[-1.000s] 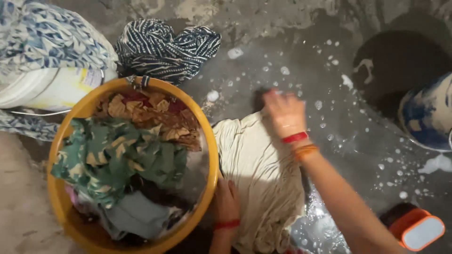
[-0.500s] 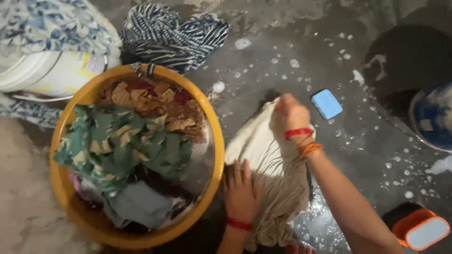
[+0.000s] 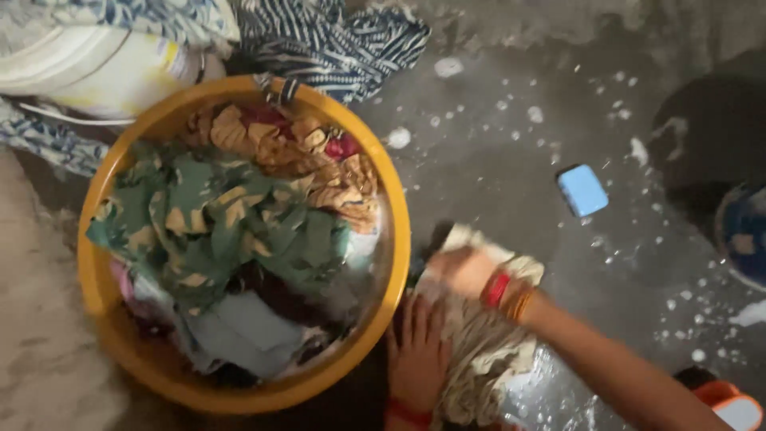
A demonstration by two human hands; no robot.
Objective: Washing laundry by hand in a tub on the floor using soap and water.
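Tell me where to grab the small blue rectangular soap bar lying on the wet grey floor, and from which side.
Take the small blue rectangular soap bar across its two longer edges, coming straight down from above. It lies flat and slightly turned on the wet grey floor, clear of the bunched cream cloth and the round yellow plastic tub, so nothing blocks the fingers. It probably is slippery, so pinch firmly.

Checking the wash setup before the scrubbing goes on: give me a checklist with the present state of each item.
1. Both hands on cream cloth: ok; left hand flat, right hand pressing its top.
2. Cloth bunched on wet floor: ok.
3. Blue soap bar within sight: ok, lying apart from the cloth.
4. Yellow tub clear of the cloth: cannot tell.
5. Grip of the right hand: cannot tell, blurred.
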